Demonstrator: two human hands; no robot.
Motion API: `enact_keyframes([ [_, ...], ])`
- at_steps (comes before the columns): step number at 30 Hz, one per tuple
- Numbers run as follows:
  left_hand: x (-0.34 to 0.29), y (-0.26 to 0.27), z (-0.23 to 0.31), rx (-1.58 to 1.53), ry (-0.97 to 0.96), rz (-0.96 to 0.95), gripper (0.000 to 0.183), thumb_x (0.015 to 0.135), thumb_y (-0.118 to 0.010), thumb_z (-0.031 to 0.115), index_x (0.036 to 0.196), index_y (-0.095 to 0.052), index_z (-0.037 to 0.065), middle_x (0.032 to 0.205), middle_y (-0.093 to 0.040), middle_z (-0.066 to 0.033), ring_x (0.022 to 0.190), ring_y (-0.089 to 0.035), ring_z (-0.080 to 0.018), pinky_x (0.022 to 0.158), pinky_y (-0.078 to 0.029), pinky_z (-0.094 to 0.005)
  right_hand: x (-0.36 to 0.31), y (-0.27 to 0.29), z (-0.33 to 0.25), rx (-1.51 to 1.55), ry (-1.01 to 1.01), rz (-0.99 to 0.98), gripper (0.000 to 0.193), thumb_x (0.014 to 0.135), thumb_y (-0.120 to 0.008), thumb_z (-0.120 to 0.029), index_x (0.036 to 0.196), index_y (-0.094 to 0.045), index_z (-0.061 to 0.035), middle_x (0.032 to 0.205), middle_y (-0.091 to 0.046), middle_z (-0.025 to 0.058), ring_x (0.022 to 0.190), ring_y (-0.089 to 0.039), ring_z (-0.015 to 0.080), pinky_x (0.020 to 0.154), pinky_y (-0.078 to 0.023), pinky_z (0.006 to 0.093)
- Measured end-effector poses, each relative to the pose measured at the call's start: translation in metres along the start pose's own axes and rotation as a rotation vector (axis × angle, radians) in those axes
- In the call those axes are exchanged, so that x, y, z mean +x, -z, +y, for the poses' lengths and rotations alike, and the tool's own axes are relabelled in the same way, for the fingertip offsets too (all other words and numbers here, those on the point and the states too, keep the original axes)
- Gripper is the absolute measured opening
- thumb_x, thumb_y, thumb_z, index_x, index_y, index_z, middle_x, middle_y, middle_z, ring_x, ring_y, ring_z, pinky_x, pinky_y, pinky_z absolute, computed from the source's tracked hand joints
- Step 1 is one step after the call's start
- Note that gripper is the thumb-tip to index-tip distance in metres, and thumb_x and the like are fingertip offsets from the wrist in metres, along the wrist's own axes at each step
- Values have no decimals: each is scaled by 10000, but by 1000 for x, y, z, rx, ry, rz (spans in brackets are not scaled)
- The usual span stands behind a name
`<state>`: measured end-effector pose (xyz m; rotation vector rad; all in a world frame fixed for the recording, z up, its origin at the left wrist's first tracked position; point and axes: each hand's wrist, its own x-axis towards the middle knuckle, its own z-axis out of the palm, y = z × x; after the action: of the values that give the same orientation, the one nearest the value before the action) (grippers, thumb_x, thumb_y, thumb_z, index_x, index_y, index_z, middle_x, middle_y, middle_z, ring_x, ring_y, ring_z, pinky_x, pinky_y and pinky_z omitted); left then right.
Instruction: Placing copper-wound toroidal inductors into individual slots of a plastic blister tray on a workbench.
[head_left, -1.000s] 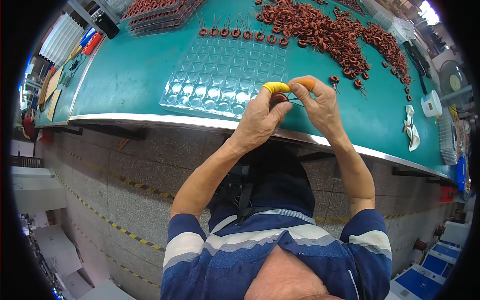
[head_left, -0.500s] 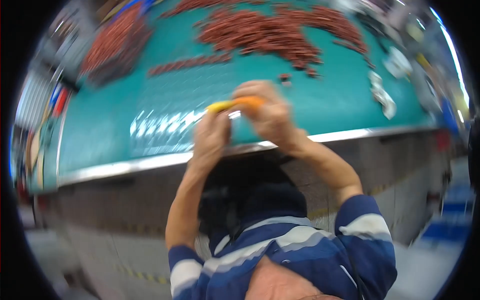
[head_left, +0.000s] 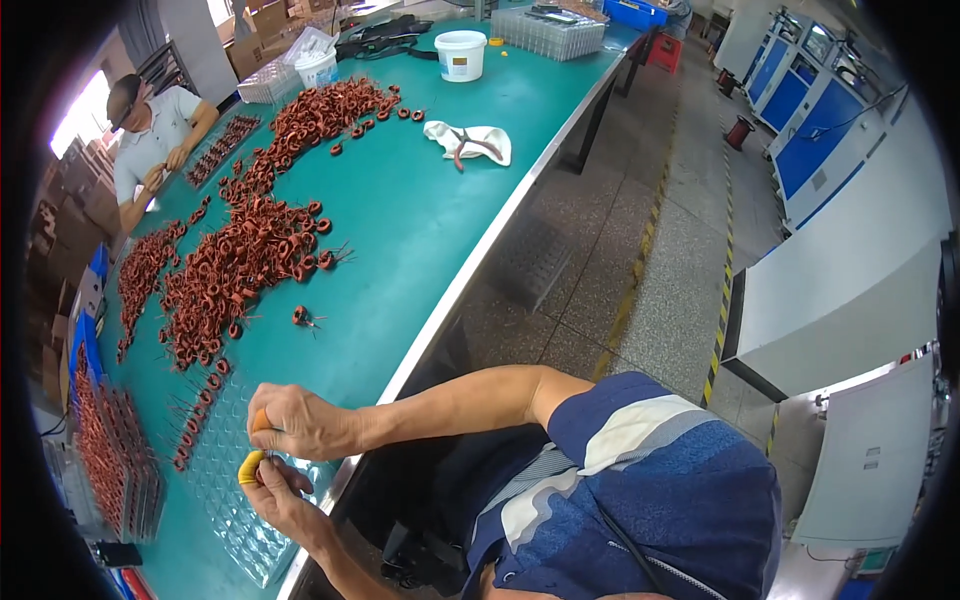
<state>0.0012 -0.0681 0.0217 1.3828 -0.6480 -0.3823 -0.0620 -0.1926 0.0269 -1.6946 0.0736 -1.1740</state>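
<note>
Over a clear plastic blister tray (head_left: 225, 510) on the table, my two hands are close together. My left hand (head_left: 290, 505) wears a yellow finger cot and is closed, with thumb and fingers pinched. Just above it, my right hand (head_left: 310, 425) has an orange finger cot and curled fingers. Whatever lies between the fingertips is hidden. A row of red-brown ring coils with wire leads (head_left: 195, 425) lies along the tray's far side. Beyond are a big pile of such coils (head_left: 240, 260) and one lone coil (head_left: 301, 316).
Filled trays (head_left: 115, 460) are stacked at the left. Pliers (head_left: 462, 150) rest on a white cloth (head_left: 490, 140); a white bucket (head_left: 460, 58) stands farther back. A co-worker (head_left: 160, 130) handles a coil-filled tray across the green table (head_left: 400, 250), whose metal edge (head_left: 440, 320) runs diagonally.
The view has swung to the right, so the table now runs diagonally and the co-worker, floor and cabinets show. My hands remain close together over the tray.
</note>
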Motion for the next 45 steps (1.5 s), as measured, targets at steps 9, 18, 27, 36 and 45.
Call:
enact_keyframes([
  [9,4,8,-11,-88,-29,-131,298,992,-496,146,1253,-450,12,885,-530,-34,665,-481,-71,536,-420,-207,-4,2,7,101,-265,8,433,916,-599,-367,990,-653,57,877,-676,151,875,-632,208,751,-501,326],
  [18,1,-1,-8,-141,-87,-121,295,991,-502,134,1247,-458,-5,856,-536,-33,634,-469,-65,513,-406,-195,-15,15,0,311,-554,-222,333,951,-571,-273,905,-653,46,741,-652,68,700,-590,108,647,-500,293],
  [27,-4,4,-9,76,-194,-140,263,974,-512,105,1205,-485,-20,832,-522,-41,605,-486,-66,493,-432,-200,-18,21,-28,-10,-271,-113,307,910,-613,-229,806,-645,57,644,-624,109,609,-574,147,592,-490,305],
  [36,-2,15,1,-304,246,-306,360,1015,-431,348,1101,-504,6,664,-483,-39,444,-438,-104,333,-370,-229,-12,30,-16,35,-280,-100,295,914,-611,-241,945,-626,52,671,-635,86,550,-583,115,513,-474,273],
  [45,-6,7,-1,-1,-48,-392,274,992,-496,176,1171,-491,-30,722,-508,-32,584,-488,-78,517,-424,-191,-16,41,-19,480,-649,-236,222,907,-607,-152,919,-603,70,662,-632,74,507,-593,112,450,-462,241],
])
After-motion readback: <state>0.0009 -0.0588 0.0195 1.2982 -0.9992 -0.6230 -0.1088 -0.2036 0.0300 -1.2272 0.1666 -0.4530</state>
